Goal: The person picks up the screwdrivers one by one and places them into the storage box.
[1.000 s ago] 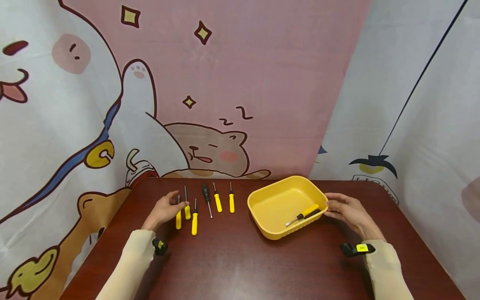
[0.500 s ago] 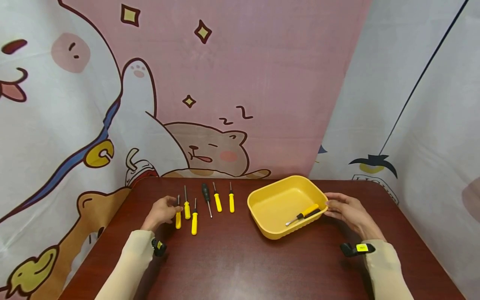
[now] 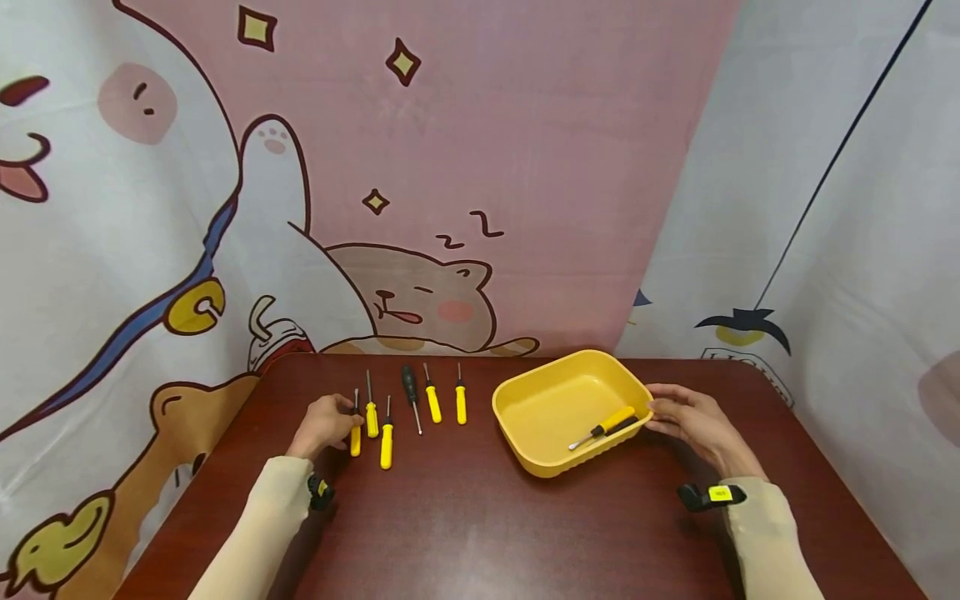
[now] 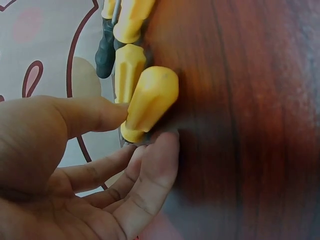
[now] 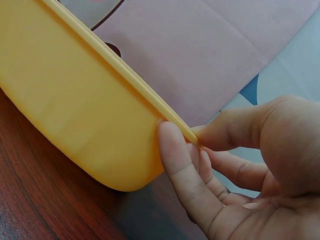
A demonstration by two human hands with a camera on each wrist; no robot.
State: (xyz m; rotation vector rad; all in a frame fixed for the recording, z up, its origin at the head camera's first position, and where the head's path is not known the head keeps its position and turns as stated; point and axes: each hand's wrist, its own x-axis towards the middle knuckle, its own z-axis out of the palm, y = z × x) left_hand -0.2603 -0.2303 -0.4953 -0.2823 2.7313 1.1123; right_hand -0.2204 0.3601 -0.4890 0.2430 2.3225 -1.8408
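Screwdriver [image 3: 356, 442] leftmost among six on the table [image 3: 465, 517], pinched by left hand [image 3: 325, 427]; yellow tray [image 3: 555, 404] pinched at its rim by right hand [image 3: 693, 421]. Looks like early going: yellow-and-black screwdriver [image 3: 617, 418] and dark tool [image 3: 623, 426] inside, six left outside, counting the one in hand.

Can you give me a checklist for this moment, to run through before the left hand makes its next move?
1. Left hand at the leftmost yellow screwdriver: ok, thumb and fingers are around it.
2. Grip firm enough to lift: cannot tell; the contact is partly hidden.
3. Neighbouring yellow screwdriver clear of it: ok, the head view shows a gap.
4. Yellow tray steadied: ok, the right hand pinches its rim.
5. Room in the tray: ok, a yellow-handled screwdriver and a black-handled tool lie at one side, with bare floor beyond.
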